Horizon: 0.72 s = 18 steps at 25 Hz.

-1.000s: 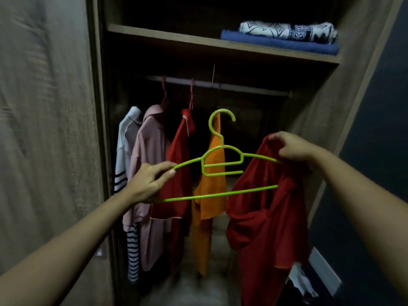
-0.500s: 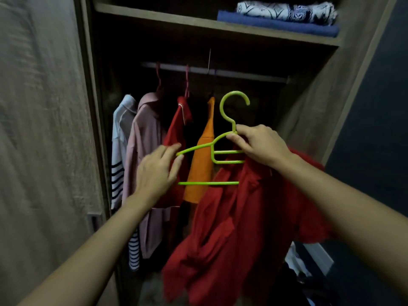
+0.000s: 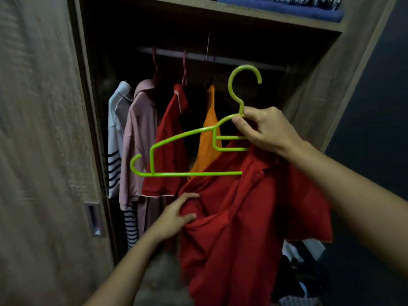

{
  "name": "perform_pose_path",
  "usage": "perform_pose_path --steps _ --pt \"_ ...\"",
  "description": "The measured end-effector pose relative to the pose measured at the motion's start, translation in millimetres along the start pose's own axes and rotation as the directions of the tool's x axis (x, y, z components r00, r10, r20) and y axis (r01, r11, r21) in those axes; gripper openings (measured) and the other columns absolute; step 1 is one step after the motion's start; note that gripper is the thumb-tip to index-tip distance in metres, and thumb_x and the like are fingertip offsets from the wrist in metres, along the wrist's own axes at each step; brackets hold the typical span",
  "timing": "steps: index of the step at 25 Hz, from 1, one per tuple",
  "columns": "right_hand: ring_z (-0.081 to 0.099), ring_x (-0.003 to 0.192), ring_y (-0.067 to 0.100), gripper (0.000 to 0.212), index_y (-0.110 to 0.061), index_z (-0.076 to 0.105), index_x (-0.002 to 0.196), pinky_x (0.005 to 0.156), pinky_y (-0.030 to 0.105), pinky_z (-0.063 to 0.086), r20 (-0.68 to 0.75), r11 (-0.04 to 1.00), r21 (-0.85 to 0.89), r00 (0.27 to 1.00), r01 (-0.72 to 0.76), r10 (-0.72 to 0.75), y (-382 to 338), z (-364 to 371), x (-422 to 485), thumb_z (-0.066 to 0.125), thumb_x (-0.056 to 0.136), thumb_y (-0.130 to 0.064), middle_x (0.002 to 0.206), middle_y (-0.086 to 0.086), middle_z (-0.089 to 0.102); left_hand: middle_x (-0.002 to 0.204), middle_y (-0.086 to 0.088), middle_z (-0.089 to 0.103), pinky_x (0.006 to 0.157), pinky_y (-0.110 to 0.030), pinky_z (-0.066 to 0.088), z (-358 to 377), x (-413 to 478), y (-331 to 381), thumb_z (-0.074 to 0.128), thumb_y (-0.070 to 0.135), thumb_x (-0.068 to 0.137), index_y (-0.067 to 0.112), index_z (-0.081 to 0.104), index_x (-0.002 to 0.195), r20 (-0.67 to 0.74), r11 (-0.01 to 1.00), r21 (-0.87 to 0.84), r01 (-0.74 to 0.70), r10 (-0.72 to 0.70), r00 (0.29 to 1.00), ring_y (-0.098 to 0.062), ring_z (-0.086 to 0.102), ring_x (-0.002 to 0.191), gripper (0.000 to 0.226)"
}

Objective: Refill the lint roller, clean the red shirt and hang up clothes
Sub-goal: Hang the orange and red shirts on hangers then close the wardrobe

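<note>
A bright green plastic hanger (image 3: 183, 138) is held up in front of the open wardrobe. My right hand (image 3: 267, 131) grips it at the neck, just under the hook. The red shirt (image 3: 238, 228) droops from the hanger's right half, which it hides, and hangs in loose folds. My left hand (image 3: 176, 214) pinches a fold of the red shirt at its left edge, below the hanger's bottom bar. The hanger's left arm is bare.
Behind, a rail (image 3: 220, 59) carries a white striped top (image 3: 116, 138), a pink shirt (image 3: 138, 140), another red shirt (image 3: 170, 146) and an orange garment (image 3: 206, 140). Folded blue cloth (image 3: 287, 9) lies on the shelf above. A wooden sliding door (image 3: 44, 151) stands left; clothes (image 3: 304, 272) lie at lower right.
My left hand has let go of the hanger's left arm and dropped to take hold of the red shirt. My right hand has shifted to the hanger's neck, carrying hanger and shirt slightly right.
</note>
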State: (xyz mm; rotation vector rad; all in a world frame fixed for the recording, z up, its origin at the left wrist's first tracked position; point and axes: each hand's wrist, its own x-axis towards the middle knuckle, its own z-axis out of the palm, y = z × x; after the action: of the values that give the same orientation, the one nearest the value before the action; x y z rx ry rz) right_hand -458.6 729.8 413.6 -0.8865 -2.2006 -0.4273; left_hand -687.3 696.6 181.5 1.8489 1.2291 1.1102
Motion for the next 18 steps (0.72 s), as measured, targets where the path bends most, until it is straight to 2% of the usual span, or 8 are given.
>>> perform_pose_path --steps 2,5,7,9,12,13,16,18 --pt "0.064 0.065 0.027 0.04 -0.032 0.058 0.097 0.059 0.036 0.049 0.073 0.999 -0.018 0.997 0.028 -0.027 4.9 6.6 -16.8 0.032 0.086 -0.06 0.061 -0.006 0.055 0.107 0.023 0.065 0.086 -0.007 0.042 -33.5 -4.5 -0.3 0.07 0.0 0.077 0.033 0.06 0.111 0.125 0.983 -0.153 0.097 -0.079 0.989 0.01 0.057 0.099 0.048" --pt "0.067 0.077 0.03 0.054 -0.031 0.061 0.1 0.063 0.04 0.052 0.176 0.993 -0.105 0.984 0.047 -0.028 9.9 20.8 -35.8 0.022 0.083 -0.065 0.08 0.003 0.069 0.093 0.02 0.066 0.067 -0.007 0.042 -77.8 -2.0 0.9 0.064 0.0 0.069 0.036 0.059 0.111 0.154 0.986 -0.038 0.162 -0.155 0.976 0.011 0.056 0.073 0.055" --pt "0.067 0.082 0.032 0.061 -0.028 0.059 0.101 0.063 0.039 0.051 0.228 0.981 -0.185 0.973 0.056 -0.013 15.7 29.1 -47.4 0.016 0.081 -0.067 0.088 0.004 0.069 0.109 0.003 0.062 0.078 -0.008 0.042 -100.1 1.1 2.6 0.053 0.01 0.063 0.033 0.059 0.115 0.109 0.983 0.12 0.136 -0.15 0.983 0.004 0.057 0.089 0.058" --pt "0.067 0.083 0.031 0.059 -0.028 0.055 0.097 0.061 0.038 0.051 0.279 0.959 -0.275 0.96 0.071 0.009 16.8 39.6 -59.0 0.015 0.082 -0.069 0.089 0.002 0.068 0.114 -0.007 0.059 0.091 -0.014 0.038 -108.5 5.1 10.2 0.049 0.016 0.06 0.023 0.059 0.121 -0.02 0.943 0.309 0.123 -0.123 0.992 -0.013 0.057 0.107 0.063" --pt "0.066 0.085 0.034 0.048 -0.026 0.055 0.094 0.064 0.039 0.051 0.228 0.963 -0.265 0.967 -0.05 0.113 4.2 56.7 -60.5 0.027 0.088 -0.064 0.089 0.004 0.068 0.089 -0.005 0.056 0.079 -0.015 0.035 -84.8 10.4 49.4 0.049 0.018 0.063 0.012 0.071 0.108 -0.339 0.881 0.468 0.069 0.107 0.935 -0.02 0.058 0.089 0.051" --pt "0.065 0.086 0.035 0.044 -0.025 0.054 0.092 0.065 0.04 0.049 0.196 0.969 -0.199 0.963 -0.147 0.187 -1.2 58.3 -55.9 0.03 0.089 -0.062 0.087 0.006 0.068 0.086 -0.005 0.056 0.076 -0.013 0.034 -72.0 10.3 63.9 0.05 0.017 0.067 0.011 0.071 0.107 -0.338 0.866 0.499 -0.037 0.234 0.911 -0.016 0.055 0.084 0.046" --pt "0.063 0.085 0.037 0.035 -0.029 0.04 0.079 0.062 0.036 0.039 0.149 0.941 -0.03 0.93 -0.336 0.337 -3.9 53.5 -48.5 0.031 0.088 -0.062 0.074 0.003 0.06 0.108 -0.003 0.059 0.088 -0.022 0.042 -55.5 0.8 77.0 0.054 0.028 0.08 0.02 0.052 0.127 -0.212 0.805 0.489 -0.336 0.483 0.849 -0.01 0.054 0.095 0.048" --pt "0.064 0.084 0.035 0.036 -0.031 0.038 0.075 0.06 0.033 0.035 0.104 0.941 -0.004 0.935 -0.34 0.338 -0.5 45.1 -50.8 0.029 0.086 -0.064 0.067 -0.003 0.052 0.125 0.0 0.053 0.094 -0.036 0.042 -75.5 2.1 70.9 0.057 0.043 0.081 0.022 0.042 0.132 -0.374 0.784 0.566 -0.255 0.52 0.768 -0.018 0.051 0.112 0.057"
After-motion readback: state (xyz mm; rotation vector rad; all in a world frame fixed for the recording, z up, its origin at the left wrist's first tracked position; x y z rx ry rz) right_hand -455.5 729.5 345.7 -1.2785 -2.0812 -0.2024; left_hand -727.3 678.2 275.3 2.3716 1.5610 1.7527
